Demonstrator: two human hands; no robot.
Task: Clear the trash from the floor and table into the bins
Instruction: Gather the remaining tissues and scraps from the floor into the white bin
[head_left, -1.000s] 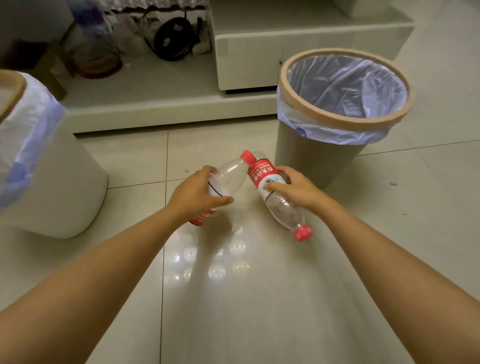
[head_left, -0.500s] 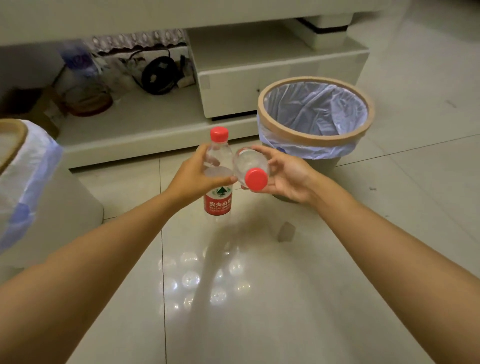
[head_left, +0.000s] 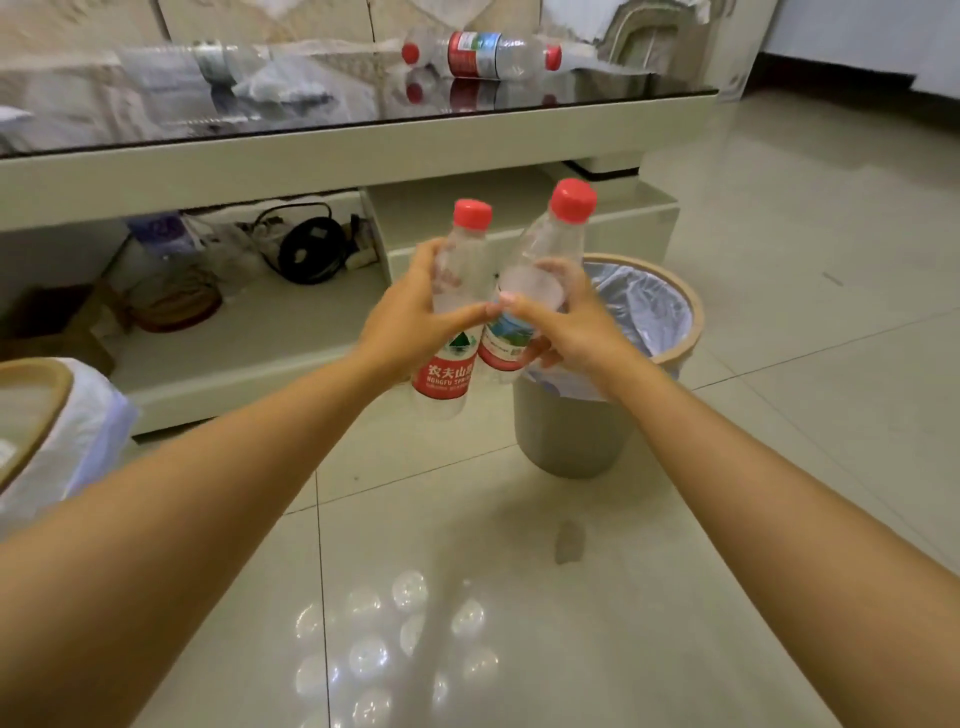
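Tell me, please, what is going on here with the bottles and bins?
A person is clearing trash. The left hand grips one red-capped bottle upright, and the right hand holds a second bottle, both raised beside the lined bin. More bottles lie on the glass table.

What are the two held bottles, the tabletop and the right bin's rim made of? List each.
Left bottle, right bottle: clear thin plastic, see-through, red caps.
Tabletop: probably dark glass, mirrors the bottles lying on it.
Bin rim: matte tan, wood-like; could be plastic.
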